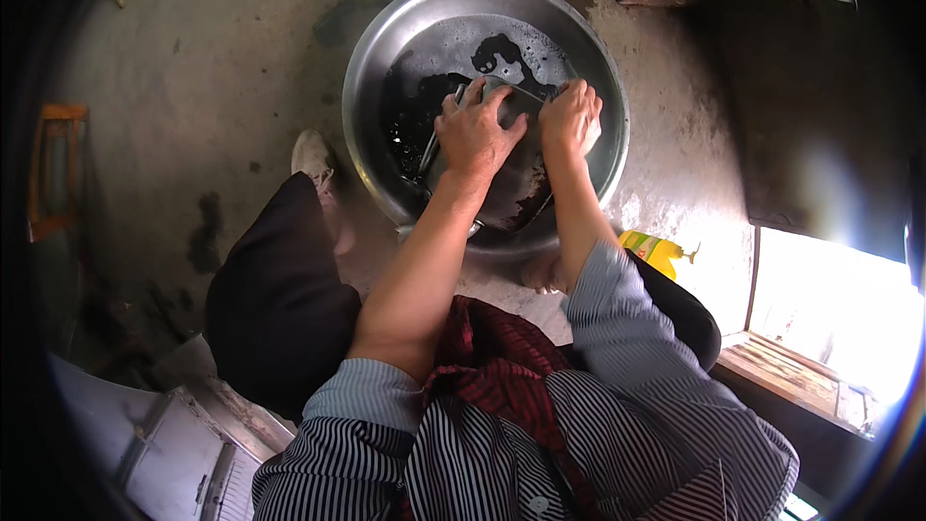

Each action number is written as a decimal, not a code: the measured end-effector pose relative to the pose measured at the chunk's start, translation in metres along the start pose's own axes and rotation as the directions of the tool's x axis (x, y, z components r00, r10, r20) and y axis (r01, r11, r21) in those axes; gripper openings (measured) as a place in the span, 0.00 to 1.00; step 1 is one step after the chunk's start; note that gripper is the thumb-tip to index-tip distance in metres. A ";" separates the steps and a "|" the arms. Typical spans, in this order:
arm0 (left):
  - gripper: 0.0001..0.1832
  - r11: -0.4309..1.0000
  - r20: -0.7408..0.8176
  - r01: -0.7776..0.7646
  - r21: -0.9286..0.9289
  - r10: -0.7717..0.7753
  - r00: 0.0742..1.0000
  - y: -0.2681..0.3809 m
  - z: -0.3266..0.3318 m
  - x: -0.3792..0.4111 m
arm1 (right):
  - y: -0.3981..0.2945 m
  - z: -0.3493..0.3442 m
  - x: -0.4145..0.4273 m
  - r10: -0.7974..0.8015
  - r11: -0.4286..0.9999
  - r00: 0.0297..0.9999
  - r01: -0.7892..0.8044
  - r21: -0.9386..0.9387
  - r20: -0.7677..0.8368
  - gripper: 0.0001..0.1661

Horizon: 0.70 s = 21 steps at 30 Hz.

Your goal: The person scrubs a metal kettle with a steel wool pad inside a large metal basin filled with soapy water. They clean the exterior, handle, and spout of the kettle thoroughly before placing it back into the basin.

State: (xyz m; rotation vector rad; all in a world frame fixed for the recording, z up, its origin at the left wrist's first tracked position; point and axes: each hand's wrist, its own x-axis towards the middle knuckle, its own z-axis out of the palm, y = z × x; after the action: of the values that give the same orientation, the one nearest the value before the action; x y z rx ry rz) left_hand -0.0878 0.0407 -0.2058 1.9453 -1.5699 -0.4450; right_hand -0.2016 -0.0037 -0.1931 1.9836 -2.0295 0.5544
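A large round metal basin (359, 159) of dark, soapy water stands on the floor between my feet. A dark rectangular metal pan or panel (517, 181) leans in it, partly in the water, with a reddish-brown stain on its lower right part. My left hand (477, 126) lies over its upper left, fingers bent around the far edge and thumb apart. At the upper right edge, my right hand (571, 116) is curled tight; its palm and anything inside it are hidden. Foam (448, 40) floats at the basin's far side.
A yellow pump bottle (655, 253) lies or leans by my right knee. Wet patches mark the concrete floor (246, 65). Farther left is a wooden frame (54, 174). A pale cabinet (173, 441) stands at the lower left, and a wooden ledge (796, 380) borders the bright opening at right.
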 end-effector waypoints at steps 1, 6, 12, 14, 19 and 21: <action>0.25 1.000 -0.010 0.008 -0.008 -0.008 1.000 0.000 -0.003 0.003 | -0.001 0.006 0.009 0.040 0.999 0.999 -0.039 -0.022 0.023 0.05; 0.23 0.998 -0.008 0.066 0.020 -0.065 0.998 -0.001 -0.003 0.000 | -0.023 -0.049 -0.072 -0.082 0.990 0.989 0.066 0.121 0.126 0.08; 0.23 0.998 0.019 0.027 -0.050 -0.026 0.999 0.005 -0.001 -0.004 | 0.003 -0.007 -0.010 0.025 0.999 1.000 -0.025 0.022 0.004 0.04; 0.24 0.996 0.050 0.086 -0.031 -0.084 0.995 0.013 0.000 0.004 | 0.013 0.011 0.004 0.048 0.999 0.999 -0.048 -0.002 -0.026 0.05; 0.23 0.991 0.042 0.131 -0.014 -0.130 0.991 0.004 -0.003 0.001 | -0.028 -0.052 -0.089 -0.076 0.985 0.994 0.063 0.158 0.078 0.07; 0.23 0.997 0.014 0.055 -0.051 -0.054 0.998 -0.002 0.000 -0.001 | -0.026 -0.038 -0.070 0.042 0.996 0.999 -0.044 0.080 0.027 0.05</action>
State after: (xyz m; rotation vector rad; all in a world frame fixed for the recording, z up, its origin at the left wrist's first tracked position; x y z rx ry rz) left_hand -0.0869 0.0422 -0.2071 1.9533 -1.5009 -0.5160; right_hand -0.1758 0.0756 -0.1865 2.0060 -2.1009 0.6336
